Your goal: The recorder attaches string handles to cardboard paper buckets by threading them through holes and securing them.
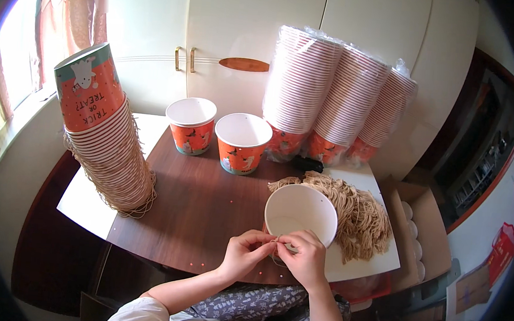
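An orange paper bucket with a white inside (298,214) stands upright at the near edge of the brown table (194,210). My left hand (244,254) and my right hand (303,256) meet at its near rim, fingertips pinched on a thin tan string (276,240) there. A heap of tan string handles (357,215) lies just right of the bucket.
Two more open orange buckets (191,125) (242,142) stand at the back. A tall upside-down stack of buckets with strings (107,132) leans at the left. Three wrapped bucket stacks (333,100) lean on white cupboards. A cardboard box (416,231) sits to the right.
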A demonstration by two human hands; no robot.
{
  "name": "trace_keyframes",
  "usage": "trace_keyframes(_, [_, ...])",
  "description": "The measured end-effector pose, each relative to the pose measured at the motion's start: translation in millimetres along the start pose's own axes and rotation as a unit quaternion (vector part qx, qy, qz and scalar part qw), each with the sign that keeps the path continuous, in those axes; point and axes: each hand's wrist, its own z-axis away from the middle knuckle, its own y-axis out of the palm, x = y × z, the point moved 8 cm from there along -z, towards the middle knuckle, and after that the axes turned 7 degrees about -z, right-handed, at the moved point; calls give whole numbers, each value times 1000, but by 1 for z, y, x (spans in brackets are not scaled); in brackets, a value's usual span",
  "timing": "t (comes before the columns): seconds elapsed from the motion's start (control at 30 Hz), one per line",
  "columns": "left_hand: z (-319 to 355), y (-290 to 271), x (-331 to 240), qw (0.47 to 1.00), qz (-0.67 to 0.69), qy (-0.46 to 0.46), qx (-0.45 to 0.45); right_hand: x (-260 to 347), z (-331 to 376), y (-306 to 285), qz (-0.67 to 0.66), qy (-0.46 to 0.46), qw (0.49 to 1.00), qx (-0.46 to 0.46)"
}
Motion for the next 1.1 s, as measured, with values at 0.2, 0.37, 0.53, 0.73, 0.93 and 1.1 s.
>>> trace_keyframes(0.2, [-3,-4,0,998,-64,27,-11,4,-2,-1,-9,8,1000,4])
trace_keyframes(0.37, [-2,-1,5,1000,-25,-2,-2,3,-1,-1,13,-6,1000,-9])
trace_keyframes(0.53, [-2,7,17,991,99,-89,23,5,-1,-1,37,-4,999,-10])
trace_keyframes(0.73, [3,13,34,956,203,-196,75,3,-1,1,45,11,999,-1])
trace_keyframes(0.93, [4,16,36,935,244,-233,108,4,-3,3,64,12,998,9])
trace_keyframes(1.1, [3,15,31,926,255,-254,115,2,-3,3,34,8,999,11])
